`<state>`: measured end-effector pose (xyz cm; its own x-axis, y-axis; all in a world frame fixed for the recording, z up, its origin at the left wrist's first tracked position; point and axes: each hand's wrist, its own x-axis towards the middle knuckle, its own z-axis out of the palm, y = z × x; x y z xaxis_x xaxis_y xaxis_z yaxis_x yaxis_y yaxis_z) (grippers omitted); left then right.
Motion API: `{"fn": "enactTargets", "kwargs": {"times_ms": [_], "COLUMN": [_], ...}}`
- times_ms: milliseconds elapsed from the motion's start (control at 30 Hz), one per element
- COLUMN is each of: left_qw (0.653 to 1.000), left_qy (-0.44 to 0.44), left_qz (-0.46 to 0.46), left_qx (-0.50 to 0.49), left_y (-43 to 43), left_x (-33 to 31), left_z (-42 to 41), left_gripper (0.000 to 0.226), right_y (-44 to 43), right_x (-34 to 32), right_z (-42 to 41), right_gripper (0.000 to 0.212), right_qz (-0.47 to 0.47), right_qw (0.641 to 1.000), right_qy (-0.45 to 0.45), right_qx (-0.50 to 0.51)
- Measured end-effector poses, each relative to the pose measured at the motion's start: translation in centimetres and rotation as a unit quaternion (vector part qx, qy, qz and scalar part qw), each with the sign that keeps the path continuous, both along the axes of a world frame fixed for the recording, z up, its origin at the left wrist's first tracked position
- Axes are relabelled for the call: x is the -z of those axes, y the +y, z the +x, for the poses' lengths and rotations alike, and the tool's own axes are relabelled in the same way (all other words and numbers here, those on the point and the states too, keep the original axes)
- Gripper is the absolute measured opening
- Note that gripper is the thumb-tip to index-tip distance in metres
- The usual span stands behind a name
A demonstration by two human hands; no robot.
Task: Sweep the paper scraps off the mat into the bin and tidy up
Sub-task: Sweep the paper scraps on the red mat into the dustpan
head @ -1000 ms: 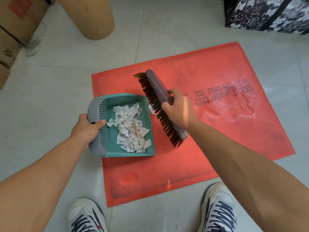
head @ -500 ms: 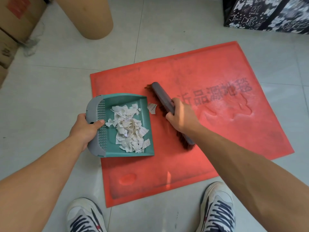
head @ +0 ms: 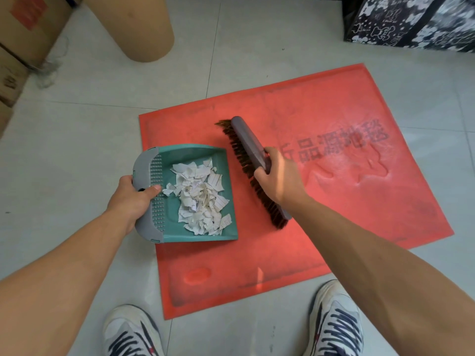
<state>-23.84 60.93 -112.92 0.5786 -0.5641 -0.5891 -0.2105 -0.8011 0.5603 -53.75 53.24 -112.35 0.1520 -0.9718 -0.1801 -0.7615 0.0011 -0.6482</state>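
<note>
Gone from the mat: the one loose scrap that lay just off the dustpan's open edge half a second ago; it now appears to sit with the heap inside. Brush shifted slightly, bristles once more showing along its left side.

Mat (head: 334, 206): red, flat on tiled floor, no scraps visible on its bare surface.

Dustpan (head: 223, 191): teal tray with grey ribbed back, resting on the mat's left portion, grey end overhanging onto the tile. Left hand (head: 133, 199) clasps the grey back, thumb laid over the ribbing.

Scraps (head: 203, 199): white torn paper, heaped mid-tray, reaching close to the open right lip.

Brush (head: 250, 147): grey back, brown bristles, lying diagonally just beside the dustpan's open edge, apart from it. Right hand (head: 279, 179) wrapped firmly round the middle of the brush.

Bin: not identifiable in view; a tan cylinder (head: 144, 29) stands at the top left, its purpose unclear.

Shoes (head: 334, 322): two, at the near mat edge.

Stage, as judged: sweeping looks done; carrying and tipping remain.

Risks: the heap is loose and light, and the lip has no wall. Lifting with the open edge tilted down, or moving quickly, would likely spill scraps back onto mat or tile. A one-handed hold on the back edge could let the tray sag forward.
</note>
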Motion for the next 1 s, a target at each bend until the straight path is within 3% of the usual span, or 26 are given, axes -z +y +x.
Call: {"fn": "enactTargets", "kwargs": {"times_ms": [233,433,733,867,1000], "left_qw": [1.000,0.999,0.995,0.994,0.994], "left_qy": [0.015,0.032,0.082,0.086,0.091], "left_qz": [0.003,-0.001,-0.014,-0.015,-0.017], "left_qx": [-0.008,-0.009,-0.055,-0.060,-0.057], "left_y": [0.0,-0.6,0.2,0.6,0.7], "left_x": [0.2,0.3,1.0,0.9,0.9], "left_z": [-0.2,-1.2,-1.0,-1.0,-0.9], "left_gripper": [0.052,0.047,0.038,0.038,0.037], "right_y": [0.5,2.8,3.8,4.3,3.1], "right_x": [0.8,1.0,-0.7,-1.2,-2.5], "right_z": [1.1,3.2,4.0,4.3,3.5], "right_gripper": [0.020,0.026,0.036,0.039,0.041], "right_qz": [0.031,0.059,0.120,0.105,0.041], "right_qw": [0.999,0.998,0.990,0.989,0.993], "right_qy": [0.035,0.020,-0.078,-0.104,-0.108], "right_qx": [-0.011,-0.031,0.013,-0.021,0.008]}}
